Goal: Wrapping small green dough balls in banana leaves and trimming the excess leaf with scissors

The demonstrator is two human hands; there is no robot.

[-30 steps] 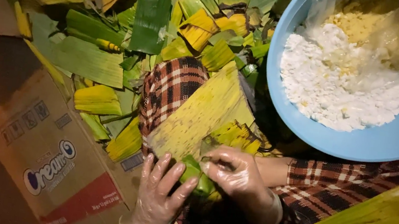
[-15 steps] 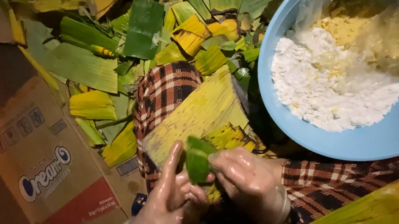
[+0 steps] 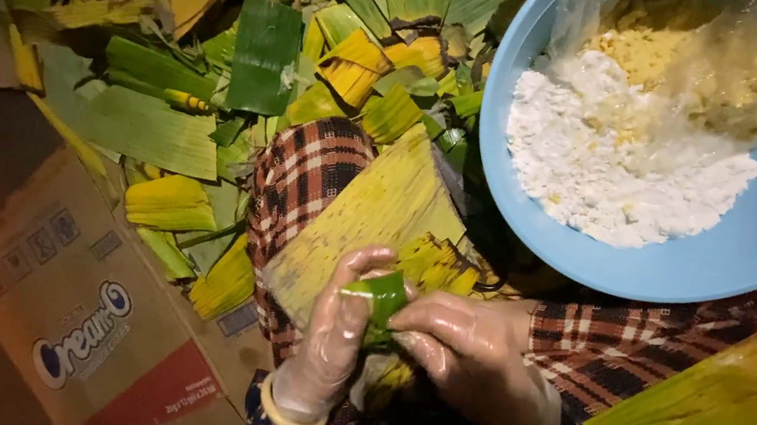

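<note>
A: Head view: you're mid-fold on the small green leaf piece [image 3: 378, 303], at 6 o'clock of the frame, over your lap.
B: Grip?
A: Left hand [image 3: 327, 345] and right hand [image 3: 467, 353] both pinch it, gloved fingertips pressed together. Long axis runs roughly 1 to 7 o'clock, upper end toward the blue bowl [image 3: 533, 234].
B: Next?
A: Probably a firm crease; keep both pinches tight.

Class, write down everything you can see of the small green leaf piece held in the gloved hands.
The green leaf piece is a small, glossy, bright green strip, seemingly folded or rolled into a compact wedge. It sits upright between both hands, pinched by the left hand and the right hand, each in a thin clear glove. It is held above a yellowed leaf lying across a checked lap. Its lower part is hidden by the fingers.
</note>
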